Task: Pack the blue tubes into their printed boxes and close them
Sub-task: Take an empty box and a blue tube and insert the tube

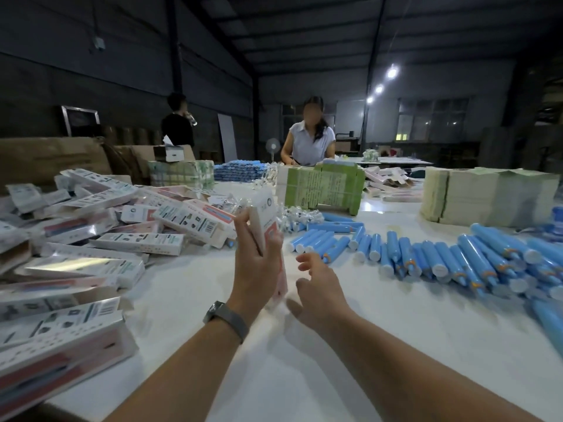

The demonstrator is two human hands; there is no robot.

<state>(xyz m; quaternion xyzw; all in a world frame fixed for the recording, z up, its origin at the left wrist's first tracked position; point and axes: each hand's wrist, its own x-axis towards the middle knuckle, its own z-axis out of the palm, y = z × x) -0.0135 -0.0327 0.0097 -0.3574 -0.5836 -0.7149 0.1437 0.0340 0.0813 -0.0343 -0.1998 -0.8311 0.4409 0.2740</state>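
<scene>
My left hand (255, 263) grips a white and pink printed box (264, 220), held upright with its lower end near the white table (304, 376). My right hand (316, 281) hovers just right of the box with fingers spread and loosely bent, holding nothing. A long row of blue tubes (426, 254) with white caps lies on the table to the right. A heap of printed boxes (91, 239) covers the left side.
Stacks of green and cream flat cartons (323, 184) (487, 193) stand at the back of the table. More blue tubes (237, 170) are stacked further away. A person (309, 138) works at the far side; another stands behind on the left.
</scene>
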